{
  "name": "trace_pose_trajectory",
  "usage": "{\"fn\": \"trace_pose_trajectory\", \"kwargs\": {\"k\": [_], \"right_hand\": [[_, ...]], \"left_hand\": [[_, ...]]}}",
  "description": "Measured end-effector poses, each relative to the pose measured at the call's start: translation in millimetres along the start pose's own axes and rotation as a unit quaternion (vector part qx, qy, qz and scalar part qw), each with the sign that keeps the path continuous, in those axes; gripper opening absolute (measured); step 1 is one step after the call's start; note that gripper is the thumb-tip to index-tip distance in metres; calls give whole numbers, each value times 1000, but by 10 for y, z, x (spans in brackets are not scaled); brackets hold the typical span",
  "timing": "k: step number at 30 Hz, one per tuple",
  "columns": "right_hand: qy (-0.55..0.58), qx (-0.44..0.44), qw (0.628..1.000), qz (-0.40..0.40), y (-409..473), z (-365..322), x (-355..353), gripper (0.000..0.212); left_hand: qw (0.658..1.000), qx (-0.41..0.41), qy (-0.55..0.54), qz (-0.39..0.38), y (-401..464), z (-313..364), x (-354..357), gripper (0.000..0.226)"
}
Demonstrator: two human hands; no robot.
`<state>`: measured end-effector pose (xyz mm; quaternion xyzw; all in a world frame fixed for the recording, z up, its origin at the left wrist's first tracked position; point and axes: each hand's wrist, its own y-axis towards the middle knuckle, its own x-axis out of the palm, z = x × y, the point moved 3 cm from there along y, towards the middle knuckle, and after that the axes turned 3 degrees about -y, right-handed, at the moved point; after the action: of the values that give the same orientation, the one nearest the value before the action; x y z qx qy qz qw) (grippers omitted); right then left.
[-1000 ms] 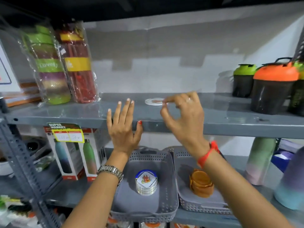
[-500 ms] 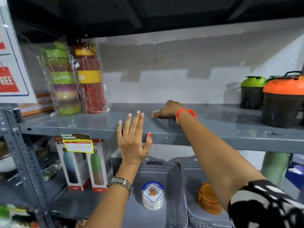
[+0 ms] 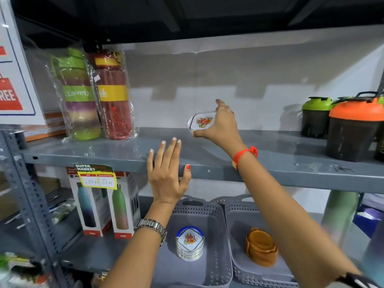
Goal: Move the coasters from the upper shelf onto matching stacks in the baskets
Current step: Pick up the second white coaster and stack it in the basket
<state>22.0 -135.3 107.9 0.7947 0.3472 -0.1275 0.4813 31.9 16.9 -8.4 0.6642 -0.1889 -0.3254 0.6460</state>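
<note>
My right hand (image 3: 221, 127) grips a white coaster with a red flower print (image 3: 200, 122), tilted up just above the upper shelf (image 3: 270, 154). My left hand (image 3: 167, 173) rests open against the shelf's front edge, fingers spread. Below, the left grey basket (image 3: 214, 273) holds a stack of matching white flower-print coasters (image 3: 190, 243). The right grey basket (image 3: 239, 269) holds a stack of orange-brown coasters (image 3: 261, 247). No other coaster shows on the upper shelf.
Wrapped bottles (image 3: 94, 94) stand at the upper shelf's left; dark shakers with green (image 3: 315, 116) and orange lids (image 3: 353, 127) at its right. Boxed bottles (image 3: 106, 204) sit left of the baskets, a pastel bottle (image 3: 338, 213) to their right. A metal upright (image 3: 27, 204) runs down the left.
My right hand reached onto the shelf, closed on the flower-print coaster and lifted it off the surface. My left hand stayed at the shelf edge.
</note>
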Motion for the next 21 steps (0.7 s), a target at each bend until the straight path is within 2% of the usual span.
{"fn": "trace_pose_trajectory", "kwargs": {"k": [4,11,16,21], "right_hand": [[69,-74,989,111,-502,-110,-233,110],[122,-137,965,186,-1068,-332,-605,98],[125,-159,959,201,-1259,-413,-742,95],[129,-133,965,184,-1432,-289,-684,94]], "left_hand": [[1000,-5,-3,-11,13,10,-25,58],[1000,-4,-27,-2,1,18,-42,53],[1000,0,-16,-15,18,17,-45,54],[1000,2,-20,-2,3,24,-55,59]]}}
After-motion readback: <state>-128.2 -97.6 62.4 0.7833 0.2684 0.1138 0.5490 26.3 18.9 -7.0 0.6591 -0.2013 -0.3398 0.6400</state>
